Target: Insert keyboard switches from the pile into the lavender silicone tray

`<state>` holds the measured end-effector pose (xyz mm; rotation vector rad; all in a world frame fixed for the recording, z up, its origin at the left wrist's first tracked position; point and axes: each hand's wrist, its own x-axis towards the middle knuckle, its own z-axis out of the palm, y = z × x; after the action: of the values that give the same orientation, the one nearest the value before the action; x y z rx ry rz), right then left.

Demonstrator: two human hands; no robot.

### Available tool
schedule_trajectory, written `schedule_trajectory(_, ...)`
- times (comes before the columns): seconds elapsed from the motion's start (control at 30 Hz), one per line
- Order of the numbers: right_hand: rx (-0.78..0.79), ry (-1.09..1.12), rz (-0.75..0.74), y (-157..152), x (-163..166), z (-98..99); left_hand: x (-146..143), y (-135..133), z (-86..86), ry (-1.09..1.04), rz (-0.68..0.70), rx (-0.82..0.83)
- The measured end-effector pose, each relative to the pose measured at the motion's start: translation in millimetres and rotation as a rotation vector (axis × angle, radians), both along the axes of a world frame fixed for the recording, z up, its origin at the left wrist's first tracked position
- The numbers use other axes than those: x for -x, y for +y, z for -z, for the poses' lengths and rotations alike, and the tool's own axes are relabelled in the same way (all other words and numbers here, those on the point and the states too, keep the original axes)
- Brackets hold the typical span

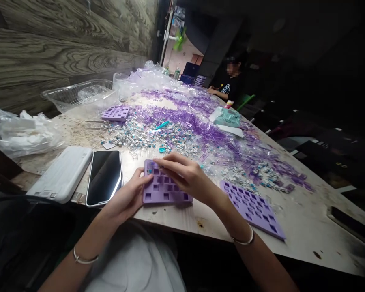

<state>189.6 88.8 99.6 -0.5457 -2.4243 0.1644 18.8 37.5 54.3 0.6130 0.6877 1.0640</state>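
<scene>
A purple tray with rows of square holes [158, 197] lies at the table's near edge, in front of me. My left hand [133, 194] grips its left side, thumb on top near a small blue-and-white piece [150, 170]. Over the tray's upper part, my right hand [185, 173] has its fingertips pressed together at the top left corner; whatever they pinch is too small or hidden to make out. Just beyond the tray spreads a heap of small white and blue pieces [140, 136]. To the right of my right wrist lies a second purple tray [252, 209].
A phone [105, 176] and a white power bank-like block [62, 172] lie at left. Behind are a third purple tray [115, 114], a clear plastic container [79, 95] and purple clear pieces [197, 125]. Another phone [353, 225] is at right; a person [228, 83] sits farther back.
</scene>
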Motion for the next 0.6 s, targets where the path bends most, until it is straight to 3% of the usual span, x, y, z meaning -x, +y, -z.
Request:
schedule_trajectory(0.13, -0.1, 0.005, 0.028, 9.7, 3.9, 14.2, 1.9, 6.1, -1.8, -0.072, -0.068, 0.071)
schedule_trajectory(0.37, -0.013, 0.08, 0.043, 6.6, 11.6, 17.3, 0.2, 6.6, 3.1, -0.131, -0.104, 0.099)
schedule_trajectory(0.6, -0.192, 0.108, 0.141, 1.3, 13.5, 19.0, 1.9, 1.9, 0.8, -0.073, -0.104, 0.044)
